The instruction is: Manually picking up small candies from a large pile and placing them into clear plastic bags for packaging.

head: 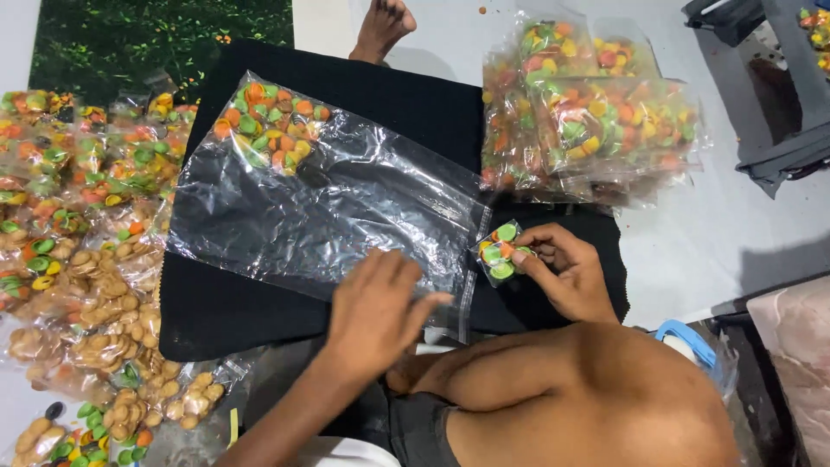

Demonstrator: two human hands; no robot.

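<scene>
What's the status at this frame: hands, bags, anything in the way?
Left hand flat on large clear bag. Right hand pinching small sweets packet at bag mouth. Nothing blocking.

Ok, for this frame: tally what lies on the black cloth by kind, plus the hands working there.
Large clear plastic bag, partly filled with colourful sweets: 1
Small sweet packet, pinched in the right hand: 1
Hands: 2, the left hand flat on the large bag's open end, the right hand beside it
Total: 4
The heaps of packets off the cloth overlap too much to count.
</scene>
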